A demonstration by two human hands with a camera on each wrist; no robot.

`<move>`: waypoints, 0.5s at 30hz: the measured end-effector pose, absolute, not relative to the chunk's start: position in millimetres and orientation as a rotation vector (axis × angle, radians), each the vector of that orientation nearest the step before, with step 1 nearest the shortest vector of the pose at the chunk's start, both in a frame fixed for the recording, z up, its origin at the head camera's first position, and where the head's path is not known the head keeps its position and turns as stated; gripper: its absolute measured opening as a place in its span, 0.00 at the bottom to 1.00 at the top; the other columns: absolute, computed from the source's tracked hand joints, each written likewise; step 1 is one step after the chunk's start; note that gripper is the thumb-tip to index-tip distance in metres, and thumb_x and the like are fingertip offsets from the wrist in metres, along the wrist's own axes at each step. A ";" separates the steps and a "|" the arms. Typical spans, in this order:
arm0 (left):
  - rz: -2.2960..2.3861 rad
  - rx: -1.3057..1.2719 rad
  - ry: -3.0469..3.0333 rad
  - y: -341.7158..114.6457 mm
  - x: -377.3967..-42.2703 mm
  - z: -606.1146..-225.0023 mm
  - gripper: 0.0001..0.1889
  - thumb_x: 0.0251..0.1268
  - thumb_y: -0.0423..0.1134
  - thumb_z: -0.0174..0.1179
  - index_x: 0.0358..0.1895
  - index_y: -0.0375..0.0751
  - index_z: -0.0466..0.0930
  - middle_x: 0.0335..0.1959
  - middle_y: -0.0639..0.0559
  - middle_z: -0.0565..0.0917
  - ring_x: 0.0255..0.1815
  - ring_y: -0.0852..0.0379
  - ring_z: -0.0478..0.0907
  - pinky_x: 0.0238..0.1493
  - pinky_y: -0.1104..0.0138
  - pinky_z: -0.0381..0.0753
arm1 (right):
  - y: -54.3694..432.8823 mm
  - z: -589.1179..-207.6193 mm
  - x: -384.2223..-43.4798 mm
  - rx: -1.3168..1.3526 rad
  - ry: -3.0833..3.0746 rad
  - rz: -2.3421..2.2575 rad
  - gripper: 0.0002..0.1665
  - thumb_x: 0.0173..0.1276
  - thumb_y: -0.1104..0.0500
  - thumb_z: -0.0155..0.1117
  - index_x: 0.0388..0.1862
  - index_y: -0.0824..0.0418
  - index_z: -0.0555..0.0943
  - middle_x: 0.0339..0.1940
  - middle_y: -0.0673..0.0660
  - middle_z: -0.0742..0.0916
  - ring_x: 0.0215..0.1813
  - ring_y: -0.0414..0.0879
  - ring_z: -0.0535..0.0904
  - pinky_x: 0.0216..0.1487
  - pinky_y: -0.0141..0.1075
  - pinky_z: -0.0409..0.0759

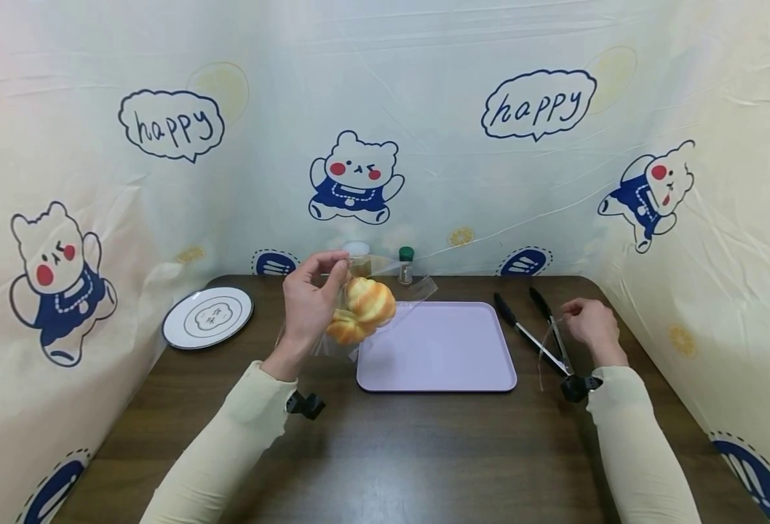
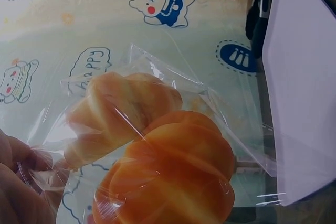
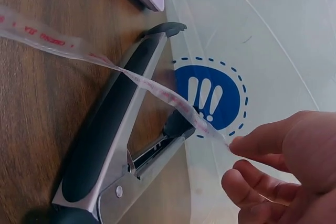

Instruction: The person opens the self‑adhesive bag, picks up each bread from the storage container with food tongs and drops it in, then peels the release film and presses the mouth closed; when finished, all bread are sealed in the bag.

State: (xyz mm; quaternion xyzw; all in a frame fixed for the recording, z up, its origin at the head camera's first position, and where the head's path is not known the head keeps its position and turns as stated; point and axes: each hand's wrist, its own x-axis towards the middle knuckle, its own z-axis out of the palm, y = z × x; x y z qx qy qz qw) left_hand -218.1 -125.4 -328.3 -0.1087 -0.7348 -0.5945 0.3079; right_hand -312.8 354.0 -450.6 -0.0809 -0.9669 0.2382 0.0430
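Note:
My left hand pinches the gathered end of a see-through plastic bag and holds it up left of the lilac tray. Inside the bag are two golden bread rolls, close together. Over at the right, my right hand pinches one end of a thin see-through strip with red printing. The strip hangs across a pair of metal tongs with black ends, lying on the table beside that hand. In the right wrist view the other fingers curl loosely below the pinch.
A white plate with a dark rim lies at the table's back left. A white-lidded jar and a green-capped shaker stand at the back edge. Printed cloth hangs behind and on both sides of the brown table.

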 end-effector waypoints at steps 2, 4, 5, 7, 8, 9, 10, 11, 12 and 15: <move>-1.571 -0.287 -1.945 -125.5 -218.4 -328.4 0.10 0.69 0.35 0.62 0.47 0.32 0.84 0.39 0.36 0.86 0.36 0.56 0.79 0.36 0.78 0.78 | 353.7 -449.8 -312.5 -0.269 -2.924 0.740 0.20 0.74 0.56 0.51 0.58 0.60 0.81 0.56 0.68 0.84 0.47 0.64 0.79 0.31 0.44 0.71; -1.569 -0.288 -1.948 -125.5 -218.4 -328.3 0.10 0.69 0.35 0.62 0.47 0.32 0.84 0.39 0.36 0.86 0.36 0.56 0.78 0.36 0.78 0.78 | 353.1 -448.7 -312.1 -0.284 -2.885 0.753 0.20 0.76 0.56 0.49 0.59 0.60 0.80 0.58 0.68 0.83 0.50 0.65 0.78 0.34 0.47 0.72; -1.569 -0.289 -1.951 -125.5 -218.3 -328.2 0.10 0.69 0.35 0.62 0.48 0.32 0.84 0.39 0.36 0.86 0.36 0.56 0.78 0.36 0.78 0.78 | 352.8 -448.2 -312.0 -0.293 -2.864 0.763 0.20 0.76 0.56 0.48 0.60 0.59 0.79 0.58 0.68 0.83 0.51 0.66 0.78 0.35 0.49 0.72; -1.569 -0.291 -1.953 -125.6 -218.0 -327.9 0.11 0.69 0.35 0.62 0.48 0.32 0.84 0.39 0.36 0.86 0.36 0.56 0.78 0.36 0.78 0.78 | 352.4 -446.9 -311.8 -0.296 -2.833 0.774 0.20 0.77 0.56 0.48 0.61 0.59 0.79 0.58 0.67 0.83 0.52 0.66 0.78 0.37 0.50 0.72; -1.569 -0.291 -1.955 -125.6 -217.8 -327.8 0.11 0.69 0.36 0.62 0.48 0.32 0.84 0.40 0.36 0.86 0.36 0.57 0.78 0.36 0.78 0.78 | 352.3 -446.3 -311.7 -0.292 -2.823 0.778 0.20 0.77 0.56 0.48 0.61 0.58 0.79 0.57 0.66 0.84 0.53 0.65 0.78 0.37 0.50 0.72; -1.569 -0.289 -1.956 -125.7 -217.6 -327.8 0.11 0.69 0.36 0.62 0.48 0.32 0.84 0.40 0.37 0.86 0.36 0.58 0.78 0.37 0.78 0.79 | 352.2 -445.9 -311.7 -0.286 -2.815 0.780 0.19 0.77 0.56 0.49 0.60 0.58 0.79 0.56 0.66 0.84 0.52 0.65 0.79 0.37 0.50 0.73; -1.568 -0.287 -1.958 -125.8 -217.6 -328.0 0.11 0.69 0.36 0.62 0.48 0.33 0.84 0.40 0.37 0.86 0.36 0.58 0.78 0.36 0.77 0.78 | 352.2 -445.8 -311.7 -0.285 -2.809 0.787 0.18 0.77 0.56 0.49 0.59 0.58 0.79 0.55 0.65 0.85 0.52 0.64 0.79 0.36 0.49 0.72; -1.569 -0.288 -1.956 -125.8 -217.8 -328.1 0.11 0.69 0.36 0.62 0.48 0.32 0.84 0.40 0.37 0.86 0.36 0.59 0.78 0.36 0.77 0.78 | 352.3 -445.8 -311.7 -0.277 -2.805 0.788 0.18 0.77 0.56 0.50 0.58 0.58 0.80 0.54 0.65 0.85 0.51 0.63 0.79 0.36 0.49 0.72; -1.567 -0.289 -1.955 -125.8 -217.9 -328.2 0.11 0.69 0.36 0.62 0.48 0.32 0.84 0.40 0.37 0.86 0.36 0.59 0.78 0.36 0.77 0.78 | 352.4 -446.0 -311.6 -0.270 -2.801 0.788 0.17 0.76 0.57 0.51 0.58 0.58 0.80 0.53 0.65 0.85 0.50 0.63 0.80 0.36 0.48 0.72; -1.564 -0.289 -1.955 -125.9 -218.6 -329.1 0.11 0.69 0.36 0.63 0.48 0.33 0.85 0.40 0.37 0.86 0.36 0.60 0.78 0.36 0.78 0.79 | 353.3 -448.1 -311.8 -0.262 -2.783 0.790 0.15 0.73 0.59 0.55 0.54 0.59 0.81 0.51 0.65 0.87 0.51 0.63 0.80 0.38 0.50 0.72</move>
